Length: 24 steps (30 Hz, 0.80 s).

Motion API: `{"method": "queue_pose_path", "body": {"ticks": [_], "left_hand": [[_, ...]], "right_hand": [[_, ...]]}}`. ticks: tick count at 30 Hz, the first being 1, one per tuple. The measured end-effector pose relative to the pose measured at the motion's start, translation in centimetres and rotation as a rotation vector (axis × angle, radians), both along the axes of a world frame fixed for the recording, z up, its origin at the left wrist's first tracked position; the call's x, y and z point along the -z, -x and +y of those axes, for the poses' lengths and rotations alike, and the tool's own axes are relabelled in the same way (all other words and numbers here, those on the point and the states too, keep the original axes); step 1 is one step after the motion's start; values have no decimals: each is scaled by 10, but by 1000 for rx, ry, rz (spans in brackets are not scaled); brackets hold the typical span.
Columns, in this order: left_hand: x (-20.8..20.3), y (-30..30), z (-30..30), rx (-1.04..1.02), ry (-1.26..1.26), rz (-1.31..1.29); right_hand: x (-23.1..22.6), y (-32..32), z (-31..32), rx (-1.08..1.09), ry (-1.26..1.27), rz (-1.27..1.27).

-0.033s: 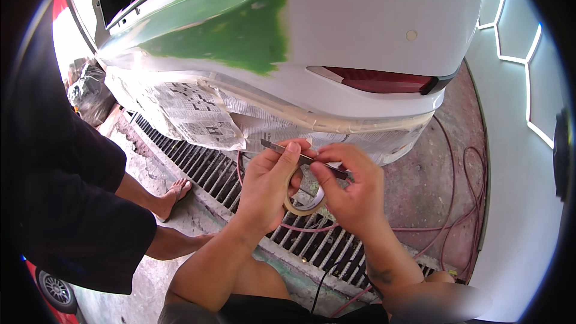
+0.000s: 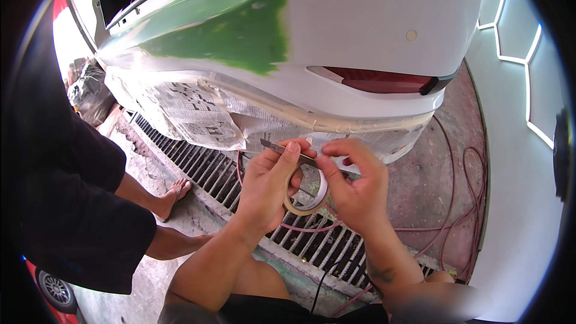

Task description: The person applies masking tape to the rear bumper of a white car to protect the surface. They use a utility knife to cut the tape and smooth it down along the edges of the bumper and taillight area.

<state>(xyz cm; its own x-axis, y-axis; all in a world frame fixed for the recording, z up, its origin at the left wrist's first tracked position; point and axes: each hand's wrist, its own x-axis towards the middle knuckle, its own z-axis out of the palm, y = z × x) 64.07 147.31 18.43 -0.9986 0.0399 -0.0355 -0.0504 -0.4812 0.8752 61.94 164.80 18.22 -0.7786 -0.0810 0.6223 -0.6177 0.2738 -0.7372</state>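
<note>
My left hand is closed, its thumb pressing a slim metal cutter knife against the fingers. The pointed blade end juts out to the left. A roll of tan masking tape hangs from the same hand, with fingers through its ring. My right hand is closed too, thumb and forefinger pinching the knife toward its other end, partly hidden by the fingers. Just beyond both hands is newspaper masking, taped along the lower edge of a white car panel.
The panel carries a green patch and a red lamp. Beneath runs a metal floor grate. Hoses lie on the right. Another person stands close on the left. A black bag sits behind.
My right hand has shifted slightly right, and its fingers have opened a little around the knife's far end, which now looks brighter. My left hand and the tape roll stay put.
</note>
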Motion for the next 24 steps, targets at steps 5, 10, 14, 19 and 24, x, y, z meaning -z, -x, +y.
{"method": "queue_pose_path", "body": {"ticks": [5,10,14,19,24], "left_hand": [[1,0,1,22,15,70],[-2,-2,3,-2,76,61],[-1,-3,1,-20,199,90],[-4,-8,5,-169,490,283],[-4,-9,8,-240,575,335]], "right_hand": [[-10,4,4,-171,203,-421],[-5,5,-2,-178,262,-366],[-7,7,-2,-199,281,-381],[-9,7,-6,-169,256,-353],[-6,10,-10,-148,328,-275]]}}
